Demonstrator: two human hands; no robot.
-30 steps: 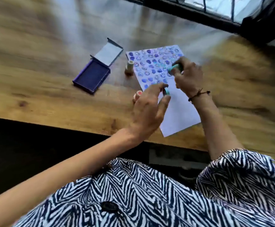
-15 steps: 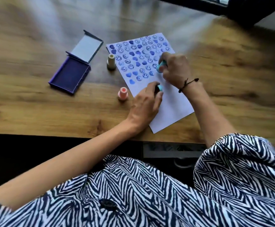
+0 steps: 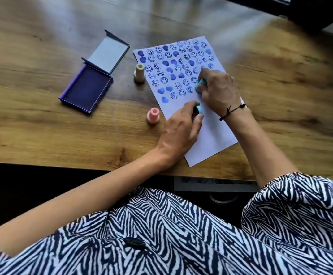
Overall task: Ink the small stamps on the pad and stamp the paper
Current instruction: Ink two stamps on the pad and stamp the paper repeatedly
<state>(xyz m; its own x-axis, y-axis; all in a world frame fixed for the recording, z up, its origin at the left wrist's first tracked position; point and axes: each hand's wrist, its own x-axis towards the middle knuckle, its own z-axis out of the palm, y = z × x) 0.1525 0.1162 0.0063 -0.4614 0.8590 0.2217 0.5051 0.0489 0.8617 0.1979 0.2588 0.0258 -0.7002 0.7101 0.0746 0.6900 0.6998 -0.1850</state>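
Note:
A white paper (image 3: 211, 133) lies on the wooden table, its upper half covered with blue smiley and heart prints. My right hand (image 3: 219, 90) is shut on a light blue stamp (image 3: 200, 84) and holds it down on the paper by the printed rows. My left hand (image 3: 181, 132) grips a second blue stamp (image 3: 198, 109) on the blank part just below the prints. A purple ink pad (image 3: 86, 88) lies open to the left, its lid (image 3: 109, 54) folded back. A cream stamp (image 3: 139, 73) and a pink stamp (image 3: 153, 115) stand upright beside the paper's left edge.
The wooden table (image 3: 42, 124) ends at its front edge just below my wrists, with dark space underneath. A black window frame (image 3: 310, 14) runs along the far right corner. My striped sleeves fill the bottom of the view.
The camera tilted, so everything sits lower in view. My right hand moved the light blue stamp down onto a lower row. My left hand stays on its stamp on the paper.

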